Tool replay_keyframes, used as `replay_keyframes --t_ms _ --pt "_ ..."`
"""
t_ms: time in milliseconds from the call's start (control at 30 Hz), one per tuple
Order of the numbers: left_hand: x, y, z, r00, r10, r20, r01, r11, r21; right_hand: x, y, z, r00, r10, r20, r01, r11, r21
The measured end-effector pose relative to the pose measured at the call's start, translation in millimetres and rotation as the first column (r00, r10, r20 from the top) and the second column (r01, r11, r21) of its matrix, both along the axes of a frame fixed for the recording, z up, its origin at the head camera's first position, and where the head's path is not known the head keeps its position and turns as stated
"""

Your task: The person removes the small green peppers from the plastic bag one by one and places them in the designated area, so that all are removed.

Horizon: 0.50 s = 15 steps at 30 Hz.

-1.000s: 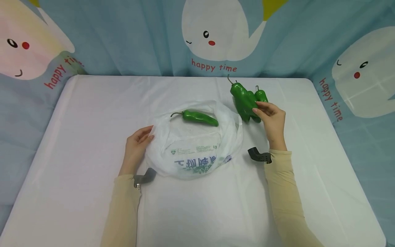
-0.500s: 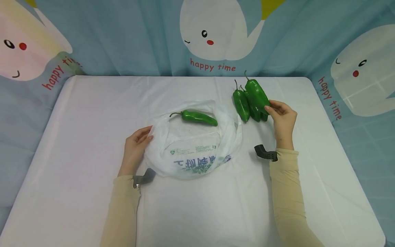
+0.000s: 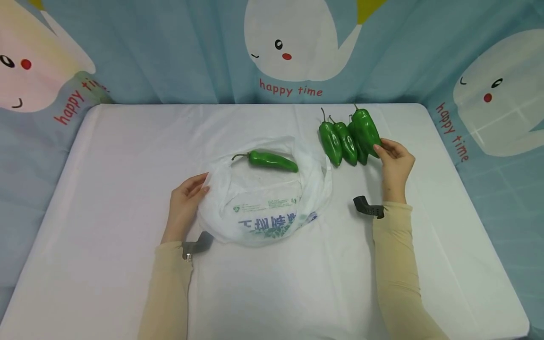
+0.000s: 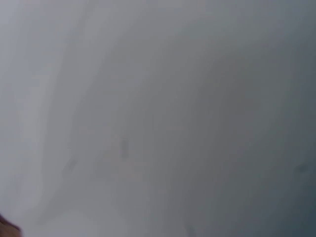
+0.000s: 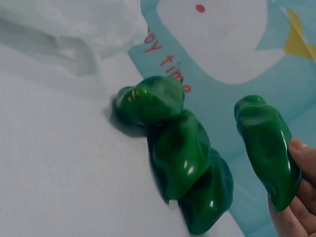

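Note:
My left hand (image 3: 185,200) pinches the left rim of a white plastic bag (image 3: 265,226) in the head view. The bag lies with its mouth spread wide, and one long green pepper (image 3: 272,160) is inside at the far side. Between thumb and fingers, my right hand (image 3: 396,163) holds the lower end of another green pepper (image 3: 366,126), its stem pointing away. In the right wrist view that held pepper (image 5: 266,148) is apart from three green peppers (image 5: 180,153) lying side by side. White plastic fills the blurred left wrist view, with a fingertip (image 4: 9,228) at the corner.
A white-covered table (image 3: 263,288) carries everything. Behind its far edge hangs a blue curtain (image 3: 178,56) with whale prints. The three lying peppers (image 3: 330,141) sit just right of the bag, near the far edge.
My right hand has moved to the right with its pepper, which no longer covers most of the lying peppers. My left hand stays at the bag's rim.

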State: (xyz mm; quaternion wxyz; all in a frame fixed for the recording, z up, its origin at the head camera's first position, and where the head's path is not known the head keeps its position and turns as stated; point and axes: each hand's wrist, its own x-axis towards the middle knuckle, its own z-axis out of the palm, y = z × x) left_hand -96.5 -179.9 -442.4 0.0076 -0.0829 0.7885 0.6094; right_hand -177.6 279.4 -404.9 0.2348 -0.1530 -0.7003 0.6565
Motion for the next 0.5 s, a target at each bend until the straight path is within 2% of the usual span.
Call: replay_keyframes --t_ms 233,500 --pt "-0.4 -0.6 -0.1 1.000 0.000 0.007 0.000 1.000 0.000 -1.3 9 -8.6 0.999 -0.052 -0.009 0.052 0.998 -0.019" --pt "-0.8 -0.3 -0.2 1.000 0.009 0.010 -0.009 1.000 -0.007 -3.3 16 -14.7 0.989 -0.147 0.010 0.147 0.984 -0.104"
